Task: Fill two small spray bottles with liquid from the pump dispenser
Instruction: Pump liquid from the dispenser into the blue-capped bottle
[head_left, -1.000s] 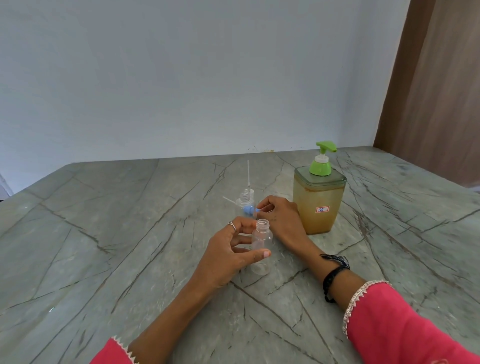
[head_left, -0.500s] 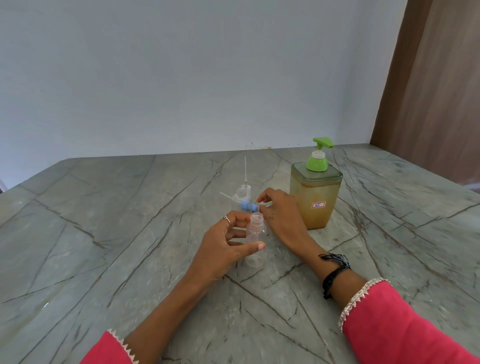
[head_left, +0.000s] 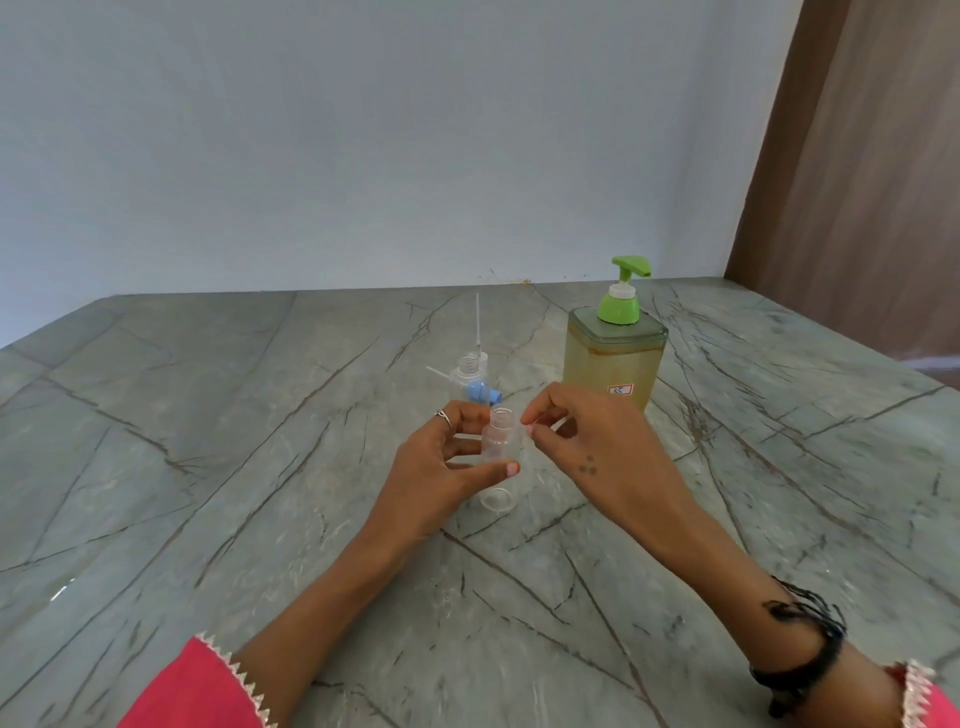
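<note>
My left hand (head_left: 441, 467) grips a small clear spray bottle (head_left: 500, 441) upright on the table, its neck open with no cap on it. My right hand (head_left: 597, 452) hovers just right of the neck, thumb and forefinger pinched together; nothing shows between them. Behind my hands stands a second small clear bottle (head_left: 464, 378), with blue spray heads (head_left: 480, 392) lying beside it and a thin white dip tube (head_left: 476, 317) pointing up. The pump dispenser (head_left: 615, 358), a square jar of yellowish liquid with a green pump (head_left: 623, 291), stands behind my right hand.
Everything sits on a grey veined stone table (head_left: 208, 467) against a pale wall. A brown wooden panel (head_left: 857, 182) rises past the table's right edge.
My right hand has drawn back from the blue spray heads to the neck of the held bottle. My left hand keeps its grip on that bottle.
</note>
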